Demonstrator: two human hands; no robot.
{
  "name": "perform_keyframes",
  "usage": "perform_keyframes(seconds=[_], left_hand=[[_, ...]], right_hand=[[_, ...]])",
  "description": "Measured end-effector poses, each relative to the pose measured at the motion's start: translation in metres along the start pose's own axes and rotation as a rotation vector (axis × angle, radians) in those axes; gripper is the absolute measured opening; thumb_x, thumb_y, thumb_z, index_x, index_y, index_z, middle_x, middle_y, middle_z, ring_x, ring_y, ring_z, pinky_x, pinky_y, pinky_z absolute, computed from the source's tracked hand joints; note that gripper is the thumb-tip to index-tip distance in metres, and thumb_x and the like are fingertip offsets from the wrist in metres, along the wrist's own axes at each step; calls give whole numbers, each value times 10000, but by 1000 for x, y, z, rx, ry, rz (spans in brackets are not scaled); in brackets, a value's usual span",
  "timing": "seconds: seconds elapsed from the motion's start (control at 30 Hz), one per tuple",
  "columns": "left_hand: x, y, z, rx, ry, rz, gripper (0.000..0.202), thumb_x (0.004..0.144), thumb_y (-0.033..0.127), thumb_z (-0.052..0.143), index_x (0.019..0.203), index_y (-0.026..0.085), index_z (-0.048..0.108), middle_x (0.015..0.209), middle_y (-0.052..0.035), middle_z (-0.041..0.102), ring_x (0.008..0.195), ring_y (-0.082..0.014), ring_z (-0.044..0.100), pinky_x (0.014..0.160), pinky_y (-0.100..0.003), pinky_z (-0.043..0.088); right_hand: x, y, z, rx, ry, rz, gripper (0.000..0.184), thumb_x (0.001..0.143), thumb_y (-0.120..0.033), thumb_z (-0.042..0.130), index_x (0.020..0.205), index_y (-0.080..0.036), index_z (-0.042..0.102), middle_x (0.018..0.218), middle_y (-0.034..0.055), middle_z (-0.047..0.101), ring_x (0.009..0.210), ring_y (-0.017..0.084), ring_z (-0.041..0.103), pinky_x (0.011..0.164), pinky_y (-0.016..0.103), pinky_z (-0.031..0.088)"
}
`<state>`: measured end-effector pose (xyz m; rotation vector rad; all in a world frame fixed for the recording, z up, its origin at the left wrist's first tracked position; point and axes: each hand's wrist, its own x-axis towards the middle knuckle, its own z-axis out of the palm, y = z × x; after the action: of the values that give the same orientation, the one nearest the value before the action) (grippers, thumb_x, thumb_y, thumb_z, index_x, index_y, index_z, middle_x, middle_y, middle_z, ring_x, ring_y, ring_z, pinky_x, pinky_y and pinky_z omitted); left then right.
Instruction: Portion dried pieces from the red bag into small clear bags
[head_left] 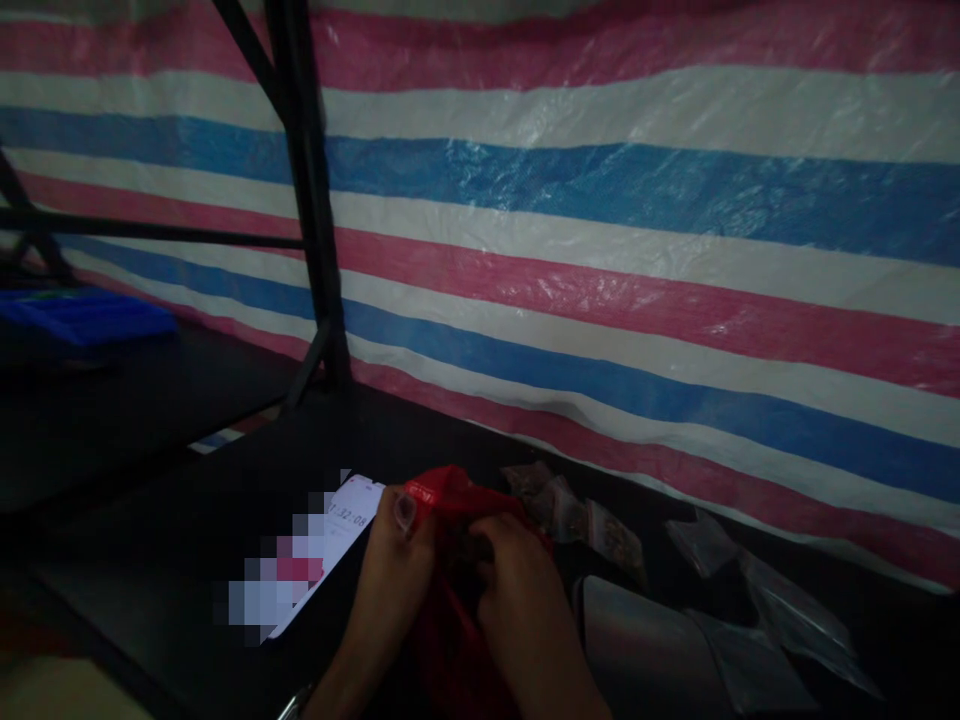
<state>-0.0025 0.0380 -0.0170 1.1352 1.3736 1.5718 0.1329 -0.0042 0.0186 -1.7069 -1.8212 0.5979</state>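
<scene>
A red plastic bag [454, 485] lies bunched between my hands on the black surface. My left hand [405, 540] is closed on the bag's left edge; a small clear, roundish piece [405, 512] shows at its fingers. At the bag's dark mouth, my right hand [517, 570] has its fingers curled inward. What those fingers hold, if anything, is hidden in shadow. Just beyond the right hand are several small clear zip bags [616, 535] with brownish contents. A grey, flat-topped object [645, 635] sits beside my right wrist.
Left of my hands lies a lit phone [349, 530] showing a timer, partly pixelated. Thin clear plastic bags [799, 605] lie at the right. A black metal frame [311, 200] rises at the back before a striped tarp [600, 260]. A blue tray [97, 318] rests far left.
</scene>
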Motion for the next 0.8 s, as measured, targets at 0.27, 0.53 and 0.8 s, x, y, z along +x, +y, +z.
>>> perform_keyframes(seconds=[0.27,0.53,0.8], left_hand=[[-6,8,-4,-96,-228,0,250,843,403,723,977,263,564,825,43,648,752,-187,650,717,-316,576],[-1,10,-22,-69,-331,-23,226,899,422,691,1002,256,575,882,15,671,818,-211,685,742,-334,578],[2,9,-30,232,-7,421,286,822,448,740,994,257,614,1064,-68,612,1026,-304,622,902,-465,531]], right_hand=[[6,-1,9,132,88,94,600,750,82,513,1243,-134,777,1308,146,761,1288,293,684,1152,419,483],[10,-2,5,469,71,89,508,728,58,447,1036,-178,774,1092,72,829,1074,215,782,993,340,578],[3,12,-7,536,98,70,373,770,-84,539,1052,-206,750,1085,84,825,1068,255,779,1001,415,577]])
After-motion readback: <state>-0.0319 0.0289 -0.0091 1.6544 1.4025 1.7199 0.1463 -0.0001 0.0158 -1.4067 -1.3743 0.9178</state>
